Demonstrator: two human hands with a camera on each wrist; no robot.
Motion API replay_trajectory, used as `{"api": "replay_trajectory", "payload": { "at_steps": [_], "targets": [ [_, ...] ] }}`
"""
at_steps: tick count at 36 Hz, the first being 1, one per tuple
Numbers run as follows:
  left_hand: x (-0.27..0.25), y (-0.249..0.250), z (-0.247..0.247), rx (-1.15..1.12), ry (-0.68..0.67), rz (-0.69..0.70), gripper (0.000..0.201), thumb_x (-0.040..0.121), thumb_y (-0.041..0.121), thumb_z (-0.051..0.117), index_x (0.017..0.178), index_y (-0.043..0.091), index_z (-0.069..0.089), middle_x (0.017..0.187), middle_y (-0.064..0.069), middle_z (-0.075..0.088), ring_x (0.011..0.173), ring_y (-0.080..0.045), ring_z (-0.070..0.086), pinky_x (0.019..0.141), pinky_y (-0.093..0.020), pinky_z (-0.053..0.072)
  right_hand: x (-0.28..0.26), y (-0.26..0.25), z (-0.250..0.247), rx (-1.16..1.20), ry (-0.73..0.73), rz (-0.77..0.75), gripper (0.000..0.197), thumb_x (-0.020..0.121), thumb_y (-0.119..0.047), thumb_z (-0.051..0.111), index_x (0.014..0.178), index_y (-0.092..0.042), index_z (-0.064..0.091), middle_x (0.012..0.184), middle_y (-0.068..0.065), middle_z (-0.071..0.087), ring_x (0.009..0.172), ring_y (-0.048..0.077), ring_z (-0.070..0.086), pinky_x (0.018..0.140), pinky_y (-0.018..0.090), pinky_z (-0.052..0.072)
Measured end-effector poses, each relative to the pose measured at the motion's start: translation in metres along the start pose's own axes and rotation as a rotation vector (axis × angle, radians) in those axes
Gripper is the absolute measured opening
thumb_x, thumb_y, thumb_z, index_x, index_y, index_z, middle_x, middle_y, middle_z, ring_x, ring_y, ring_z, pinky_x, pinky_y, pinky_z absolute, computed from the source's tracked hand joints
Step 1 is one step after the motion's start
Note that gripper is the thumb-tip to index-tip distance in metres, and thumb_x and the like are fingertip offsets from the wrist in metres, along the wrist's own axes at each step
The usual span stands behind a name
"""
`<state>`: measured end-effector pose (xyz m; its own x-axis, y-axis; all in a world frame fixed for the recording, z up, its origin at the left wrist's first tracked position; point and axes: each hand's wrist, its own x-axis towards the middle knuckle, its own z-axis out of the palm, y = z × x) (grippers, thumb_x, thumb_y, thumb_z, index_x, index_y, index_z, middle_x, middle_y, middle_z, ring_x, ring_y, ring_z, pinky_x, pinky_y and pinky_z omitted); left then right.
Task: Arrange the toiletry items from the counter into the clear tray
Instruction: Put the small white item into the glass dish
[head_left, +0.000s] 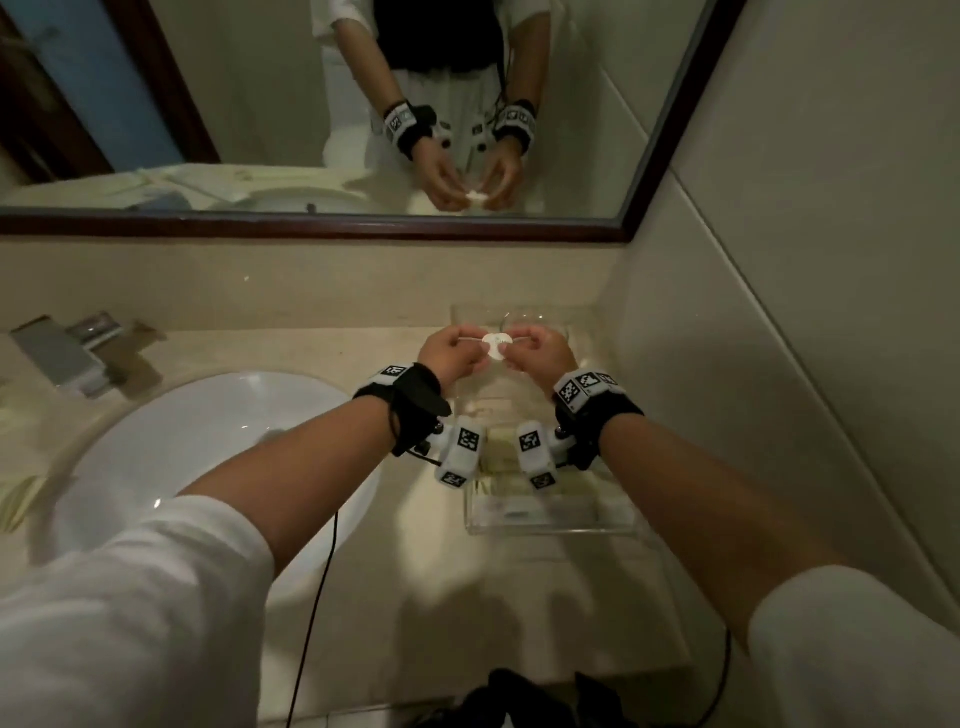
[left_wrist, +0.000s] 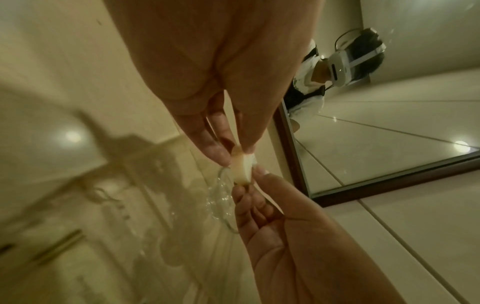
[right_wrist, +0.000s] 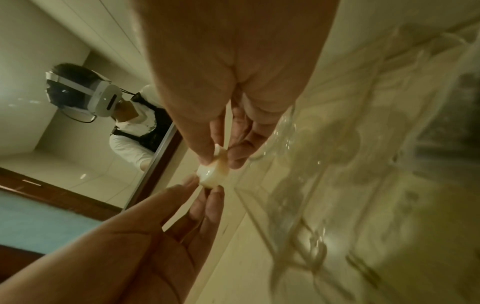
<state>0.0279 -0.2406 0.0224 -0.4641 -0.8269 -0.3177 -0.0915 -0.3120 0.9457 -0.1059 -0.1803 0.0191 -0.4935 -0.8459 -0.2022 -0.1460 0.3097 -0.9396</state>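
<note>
Left hand (head_left: 451, 352): raised over the far end of the tray; thumb and fingertips (left_wrist: 221, 156) pinch the left edge of the disc. Other fingers loosely curled.
Right hand (head_left: 540, 349): level with the left, close beside it; thumb and fingertips (right_wrist: 235, 158) pinch the right edge of the same disc.
Disc (head_left: 496, 344): small, round, white, thick like a little wrapped soap; what it is exactly cannot be told. Held in the air between both hands, flat face toward the head camera. In the wrist views (left_wrist: 242, 169) it shows edge-on, cream-white, with clear wrap trailing below it.
Tray (head_left: 550, 525): clear plastic, on the counter right of the sink, against the side wall. Disc is above its far part, not touching it. Pale flat packets lie in the near part; their kind is too blurred to read.
Counter (head_left: 519, 587): beige stone, a dark cable hanging over its front edge.
Sink (head_left: 218, 441): white oval bowl, left of the tray, under the left forearm.
Tap (head_left: 78, 353): square metal, behind the sink at the left.
Mirror (head_left: 363, 104): dark wood frame, above the backsplash; reflects both hands pinching the disc.
Wrists: black straps with white marker blocks on each.
</note>
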Motion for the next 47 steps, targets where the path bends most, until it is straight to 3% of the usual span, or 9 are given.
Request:
{"api": "replay_trajectory", "payload": {
  "at_steps": [4, 8, 11, 16, 27, 31, 37, 42, 47],
  "targets": [
    [0.030, 0.005, 0.028, 0.118, -0.011, 0.027, 0.030, 0.081, -0.002, 0.064, 0.111, 0.003, 0.060, 0.098, -0.011, 0.064, 0.088, -0.022, 0.061, 0.084, -0.033, 0.054, 0.030, 0.004, -0.026, -0.119, 0.028, 0.020, 0.027, 0.071, -0.020, 0.075, 0.098, -0.020, 0.068, 0.094, 0.004, 0.071, 0.087, 0.021, 0.068, 0.082, 0.035, 0.055],
    [0.047, 0.005, 0.043, 0.239, 0.023, 0.069, 0.033, 0.079, 0.003, 0.068, 0.112, 0.008, 0.064, 0.096, -0.003, 0.066, 0.082, -0.012, 0.062, 0.073, -0.018, 0.052, 0.052, 0.007, -0.040, -0.161, -0.003, 0.060, 0.027, 0.071, -0.014, 0.077, 0.097, -0.016, 0.069, 0.095, 0.002, 0.071, 0.094, 0.020, 0.067, 0.090, 0.039, 0.053],
    [0.059, 0.000, 0.049, 0.301, 0.052, 0.072, 0.032, 0.078, 0.006, 0.070, 0.109, 0.012, 0.065, 0.097, -0.002, 0.067, 0.088, -0.016, 0.064, 0.078, -0.023, 0.051, 0.058, 0.009, -0.044, -0.167, -0.029, 0.064, 0.038, 0.071, -0.011, 0.077, 0.108, -0.009, 0.067, 0.104, 0.008, 0.070, 0.097, 0.021, 0.066, 0.093, 0.041, 0.052],
    [0.072, -0.006, 0.056, 0.453, 0.107, 0.117, 0.029, 0.078, 0.013, 0.072, 0.106, 0.018, 0.067, 0.105, -0.001, 0.068, 0.094, -0.015, 0.061, 0.087, -0.029, 0.049, 0.063, 0.005, -0.051, -0.171, -0.038, 0.064, 0.039, 0.078, -0.002, 0.070, 0.117, -0.004, 0.060, 0.109, 0.007, 0.064, 0.094, 0.014, 0.057, 0.076, 0.018, 0.047],
    [0.082, -0.012, 0.072, 0.836, 0.072, 0.284, 0.034, 0.081, 0.004, 0.063, 0.115, 0.008, 0.063, 0.113, -0.012, 0.065, 0.096, -0.024, 0.064, 0.085, -0.028, 0.050, 0.071, 0.012, -0.050, -0.513, -0.047, 0.000, 0.041, 0.078, -0.006, 0.068, 0.118, -0.010, 0.061, 0.111, 0.008, 0.066, 0.097, 0.021, 0.062, 0.086, 0.031, 0.051],
    [0.083, -0.015, 0.076, 0.931, 0.034, 0.329, 0.037, 0.077, 0.001, 0.062, 0.114, 0.006, 0.062, 0.115, -0.017, 0.059, 0.100, -0.030, 0.060, 0.090, -0.030, 0.046, 0.067, 0.009, -0.052, -0.692, -0.052, -0.105, 0.035, 0.080, -0.012, 0.067, 0.115, -0.009, 0.063, 0.107, 0.008, 0.065, 0.096, 0.023, 0.060, 0.073, 0.024, 0.040],
    [0.086, -0.016, 0.076, 0.988, 0.027, 0.347, 0.042, 0.079, 0.000, 0.063, 0.120, 0.005, 0.057, 0.121, -0.018, 0.054, 0.108, -0.030, 0.056, 0.097, -0.030, 0.042, 0.065, 0.005, -0.051, -0.841, -0.065, -0.178, 0.024, 0.085, -0.014, 0.060, 0.107, -0.006, 0.066, 0.108, 0.012, 0.064, 0.098, 0.026, 0.058, 0.070, 0.023, 0.032],
    [0.088, -0.018, 0.074, 0.919, 0.035, 0.374, 0.041, 0.075, -0.007, 0.062, 0.114, 0.004, 0.060, 0.112, -0.018, 0.060, 0.097, -0.031, 0.061, 0.088, -0.034, 0.050, 0.070, 0.008, -0.049, -0.854, -0.064, -0.147, 0.030, 0.081, -0.019, 0.068, 0.109, -0.008, 0.062, 0.112, 0.010, 0.061, 0.101, 0.025, 0.056, 0.073, 0.024, 0.032],
    [0.089, -0.019, 0.073, 0.926, 0.016, 0.389, 0.036, 0.076, -0.002, 0.065, 0.112, 0.001, 0.061, 0.110, -0.021, 0.061, 0.098, -0.033, 0.060, 0.088, -0.035, 0.049, 0.072, 0.011, -0.049, -0.845, -0.047, -0.123, 0.034, 0.081, -0.018, 0.067, 0.112, -0.007, 0.059, 0.116, 0.011, 0.057, 0.106, 0.027, 0.054, 0.076, 0.023, 0.031]
  ]
}}
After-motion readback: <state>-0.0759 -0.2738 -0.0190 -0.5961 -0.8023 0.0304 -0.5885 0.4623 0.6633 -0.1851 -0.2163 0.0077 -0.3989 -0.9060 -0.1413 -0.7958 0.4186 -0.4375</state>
